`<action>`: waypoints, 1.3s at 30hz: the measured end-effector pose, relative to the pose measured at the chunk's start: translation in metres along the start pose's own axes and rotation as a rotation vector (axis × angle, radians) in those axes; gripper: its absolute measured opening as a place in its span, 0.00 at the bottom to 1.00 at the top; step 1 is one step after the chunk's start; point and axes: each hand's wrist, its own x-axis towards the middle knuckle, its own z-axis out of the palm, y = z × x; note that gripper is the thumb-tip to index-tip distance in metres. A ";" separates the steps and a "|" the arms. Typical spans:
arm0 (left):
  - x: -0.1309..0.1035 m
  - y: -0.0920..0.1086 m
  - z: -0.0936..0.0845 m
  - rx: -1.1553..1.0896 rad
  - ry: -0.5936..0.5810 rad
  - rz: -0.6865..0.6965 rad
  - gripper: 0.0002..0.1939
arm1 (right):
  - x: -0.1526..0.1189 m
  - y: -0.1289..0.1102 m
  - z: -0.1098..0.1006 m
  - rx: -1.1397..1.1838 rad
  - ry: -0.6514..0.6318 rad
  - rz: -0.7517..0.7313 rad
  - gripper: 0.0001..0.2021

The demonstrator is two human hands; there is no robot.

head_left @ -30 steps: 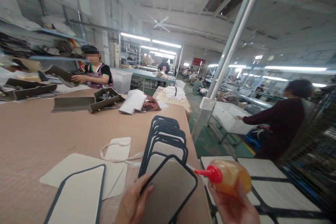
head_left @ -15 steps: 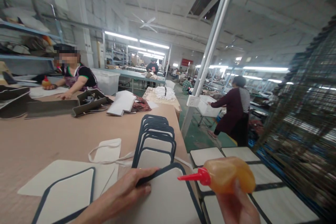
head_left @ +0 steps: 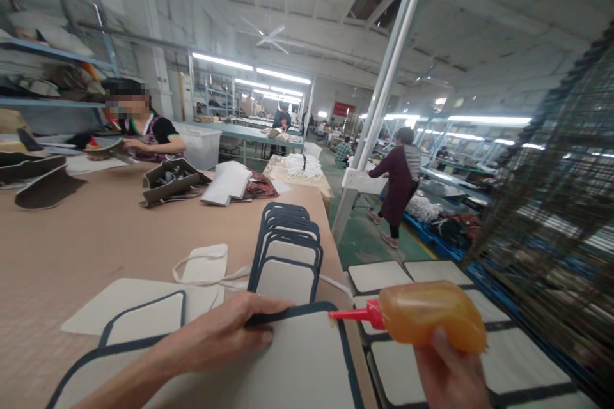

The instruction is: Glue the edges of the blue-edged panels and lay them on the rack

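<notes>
Workshop desk (head_left: 115, 239), brown top. My left hand (head_left: 235, 329) pinches the dark-edged cream panel (head_left: 292, 358) above it; my right hand (head_left: 448, 367) grips the amber squeeze bottle (head_left: 432, 313), red nozzle (head_left: 357, 314) at the panel's corner. Smear (head_left: 332, 323) only there: looks barely begun. Panel stack (head_left: 288, 276) beyond. Panel bottom cut off, right grip partly hidden.

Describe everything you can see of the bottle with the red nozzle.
The bottle is rounded and translucent, plastic-looking, amber-tinted, apparently by liquid inside. Its red cap narrows into a thin nozzle. Held nearly horizontal in the right hand, it points left, its tip at the dark border of the panel; contact is hard to confirm.
</notes>
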 end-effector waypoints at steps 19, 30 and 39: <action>0.021 0.009 -0.028 0.001 -0.653 -0.005 0.14 | -0.003 -0.042 0.021 -0.148 -0.634 0.041 0.38; 0.018 0.001 -0.033 -0.022 -0.676 -0.014 0.16 | 0.005 -0.040 0.004 -0.210 -0.762 0.028 0.36; 0.018 0.004 -0.036 -0.049 -0.664 0.027 0.08 | -0.002 -0.034 0.016 -0.183 -0.605 0.026 0.36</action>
